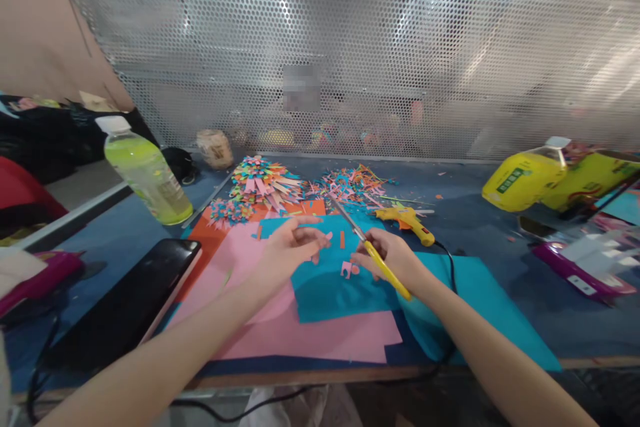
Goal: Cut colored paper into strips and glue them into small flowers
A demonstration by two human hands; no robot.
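Observation:
My right hand (pixel 393 257) holds scissors (pixel 389 272) with long yellow handles, whose metal blades point up and left over the blue sheet (pixel 325 297). To its left, my left hand (pixel 295 243) has its fingers curled, with a small pink paper piece (pixel 329 236) at the fingertips. Between the hands lie a pink cut-out (pixel 347 269) with curved edges and a narrow orange strip (pixel 343 239). Beneath the blue sheet spread larger pink sheets (pixel 320 340), with an orange sheet (pixel 204 227) partly covered by them.
A yellow glue gun (pixel 407 219) lies beyond my right hand, its black cord trailing forward. Behind are bundles of paper strips (pixel 265 187) and loose shreds (pixel 355 183). Bottles (pixel 147 177) (pixel 523 177) stand left and right. A black phone-like slab (pixel 125 300) lies left; a perforated metal panel (pixel 350 67) closes the back.

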